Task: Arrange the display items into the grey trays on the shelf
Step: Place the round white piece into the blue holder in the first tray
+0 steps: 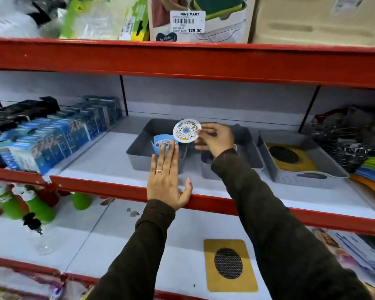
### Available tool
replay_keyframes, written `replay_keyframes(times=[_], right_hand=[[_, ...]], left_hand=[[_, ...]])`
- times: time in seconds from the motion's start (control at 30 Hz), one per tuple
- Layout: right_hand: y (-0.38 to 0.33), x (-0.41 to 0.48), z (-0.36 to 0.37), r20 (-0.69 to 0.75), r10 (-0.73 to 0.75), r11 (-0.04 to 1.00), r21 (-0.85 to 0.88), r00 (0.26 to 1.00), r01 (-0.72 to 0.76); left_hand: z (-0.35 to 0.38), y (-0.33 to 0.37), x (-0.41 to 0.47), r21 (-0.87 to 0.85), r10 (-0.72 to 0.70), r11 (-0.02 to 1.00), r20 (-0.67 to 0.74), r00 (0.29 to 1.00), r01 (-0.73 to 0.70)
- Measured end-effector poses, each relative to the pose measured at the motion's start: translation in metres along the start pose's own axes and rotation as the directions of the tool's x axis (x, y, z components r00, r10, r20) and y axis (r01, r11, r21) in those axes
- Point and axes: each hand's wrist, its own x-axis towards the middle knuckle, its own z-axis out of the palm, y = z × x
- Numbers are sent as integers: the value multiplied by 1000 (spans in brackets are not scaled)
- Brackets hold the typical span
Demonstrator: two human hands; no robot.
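My right hand pinches a round white coaster printed with coloured flowers and holds it upright above the left grey tray. A light blue coaster holder stands inside that tray with another patterned coaster in it. My left hand is flat with its fingers stretched out, fingertips at the blue holder and the tray's front wall. A second grey tray sits behind my right wrist with a dark item in it. The right grey tray holds a yellow mat with a black mesh oval.
Blue boxes fill the shelf to the left. Wire baskets and coloured plastic ware sit at the right. On the lower shelf lie a yellow mat, green bottles and a clear bottle. The red shelf edge runs under my arms.
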Motion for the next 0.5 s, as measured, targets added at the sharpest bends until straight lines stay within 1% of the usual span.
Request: replay_keyframes(times=[0.1, 0.2, 0.23, 0.37, 0.5], right_hand=[[10, 35, 35, 55, 174, 984, -55, 983, -171], [13, 47, 50, 95, 302, 953, 2, 948, -304], [12, 49, 52, 105, 323, 945, 11, 941, -326], [10, 43, 45, 102, 289, 957, -32, 952, -287], [11, 22, 22, 51, 178, 983, -43, 983, -176]], left_hand=[[3, -1, 0, -17, -2, 1000, 9, 1000, 2], [7, -3, 0, -13, 14, 1000, -12, 1000, -14], [8, -4, 0, -4, 20, 1000, -17, 1000, -20], [8, -4, 0, 1, 22, 1000, 0, 1000, -22], [8, -5, -2, 6, 29, 1000, 15, 999, -30]])
